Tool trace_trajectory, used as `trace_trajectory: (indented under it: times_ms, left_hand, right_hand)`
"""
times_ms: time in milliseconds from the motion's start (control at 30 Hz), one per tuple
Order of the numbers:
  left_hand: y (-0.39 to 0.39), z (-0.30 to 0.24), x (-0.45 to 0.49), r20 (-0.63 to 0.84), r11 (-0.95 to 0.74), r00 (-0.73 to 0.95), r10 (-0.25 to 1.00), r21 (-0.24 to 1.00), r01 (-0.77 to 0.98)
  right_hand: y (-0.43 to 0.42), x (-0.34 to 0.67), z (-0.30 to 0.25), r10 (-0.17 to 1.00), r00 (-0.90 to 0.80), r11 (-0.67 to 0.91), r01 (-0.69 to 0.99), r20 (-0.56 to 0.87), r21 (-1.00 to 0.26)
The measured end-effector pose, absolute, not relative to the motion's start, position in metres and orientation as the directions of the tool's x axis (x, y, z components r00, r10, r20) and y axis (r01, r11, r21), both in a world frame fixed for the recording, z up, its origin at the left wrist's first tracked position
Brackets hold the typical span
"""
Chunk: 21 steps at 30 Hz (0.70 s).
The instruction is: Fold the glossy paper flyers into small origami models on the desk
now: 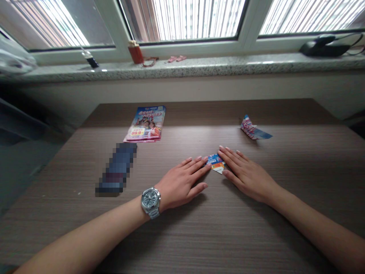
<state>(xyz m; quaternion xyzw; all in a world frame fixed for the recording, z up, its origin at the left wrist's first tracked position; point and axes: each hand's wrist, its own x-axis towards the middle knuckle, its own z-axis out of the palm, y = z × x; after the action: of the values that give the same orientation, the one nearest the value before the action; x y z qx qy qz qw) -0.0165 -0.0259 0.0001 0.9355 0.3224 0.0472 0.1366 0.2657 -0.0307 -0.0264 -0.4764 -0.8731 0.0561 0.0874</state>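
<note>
A small folded piece of printed paper (216, 163), blue, orange and white, lies flat on the wooden table (182, 236). From its left, my left hand (184, 180) rests palm down with fingers stretched out, the fingertips on the paper's left edge. My right hand (246, 173) is also flat, its fingers extended over the paper's upper right part and the thumb by its lower right corner. Both hands cover portions of the paper, so its full outline is hidden. A silver wristwatch (151, 201) is on my left wrist.
A stack of printed flyers (146, 123) sits at the back left, with a pixelated dark object (117, 169) just in front. At the back right stands a folded paper shape (252, 129). Along the granite windowsill (216, 67) are a red-brown container (135, 52) and a black device (325, 46).
</note>
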Motion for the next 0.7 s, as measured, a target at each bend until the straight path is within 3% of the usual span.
trace_trajectory:
  times_ms: [367, 700]
  left_hand:
    - [-0.027, 0.003, -0.016, -0.009, -0.759, 0.786, 0.618, 0.252, 0.6]
    - [-0.03, 0.006, -0.006, 0.048, -0.749, 0.756, 0.653, 0.184, 0.636]
  right_hand:
    - [-0.028, 0.28, -0.029, 0.872, -0.481, 0.49, 0.857, 0.095, -0.156]
    - [-0.025, 0.276, -0.013, 0.873, -0.473, 0.487, 0.829, 0.119, -0.274]
